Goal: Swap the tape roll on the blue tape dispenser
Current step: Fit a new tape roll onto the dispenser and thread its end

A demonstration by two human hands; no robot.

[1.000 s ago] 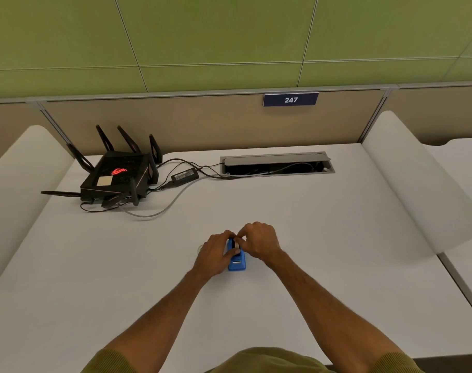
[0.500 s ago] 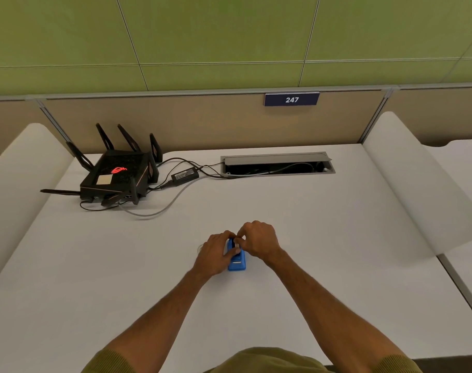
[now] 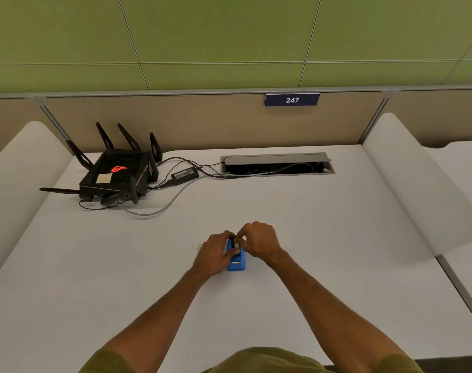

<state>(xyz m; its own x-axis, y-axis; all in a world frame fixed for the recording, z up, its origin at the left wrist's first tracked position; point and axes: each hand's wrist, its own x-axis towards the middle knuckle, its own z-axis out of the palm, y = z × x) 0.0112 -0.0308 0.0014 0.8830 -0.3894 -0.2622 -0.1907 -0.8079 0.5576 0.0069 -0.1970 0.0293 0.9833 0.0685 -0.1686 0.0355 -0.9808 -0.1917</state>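
Both hands: left (image 3: 214,254) and right (image 3: 259,242) curled around blue dispenser (image 3: 236,261).

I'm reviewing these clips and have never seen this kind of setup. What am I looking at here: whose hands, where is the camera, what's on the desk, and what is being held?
There is no machine: a person wears one wide-angle camera on the head, looking down at their own bare hands. On the white desk stands a small blue tape dispenser. The left hand grips its side, while the right hand pinches at its top, where the roll would sit; the roll itself is too hidden to make out. Farther back lie a black router with antennas, its power adapter and an open cable hatch.
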